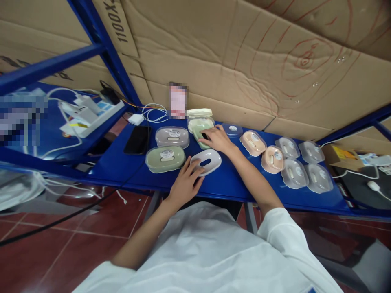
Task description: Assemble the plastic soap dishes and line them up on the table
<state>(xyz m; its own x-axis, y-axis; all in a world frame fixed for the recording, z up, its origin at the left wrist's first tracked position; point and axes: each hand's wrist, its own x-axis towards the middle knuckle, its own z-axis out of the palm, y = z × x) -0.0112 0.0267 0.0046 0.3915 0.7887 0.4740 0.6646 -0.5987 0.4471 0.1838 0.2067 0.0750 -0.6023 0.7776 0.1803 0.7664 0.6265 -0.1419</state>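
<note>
My left hand (pixel 185 182) rests on the near edge of a white oval tray (pixel 210 158) with a dark slot, fingers closed on its rim. My right hand (pixel 217 138) lies over a pale green oval case (pixel 198 129) just behind it, fingers curled on the case. Both sit on a blue metal shelf (pixel 232 183). A green lidded case (pixel 165 158) and a grey lidded case (pixel 172 136) stand to the left of my hands.
Right of my arm lie two peach cases (pixel 253 142) and several clear-lidded ones (pixel 295 173). A black phone (pixel 137 139), a white charger with cable (pixel 136 119) and a power strip (pixel 91 116) are at left. Cardboard (pixel 244 61) backs the shelf.
</note>
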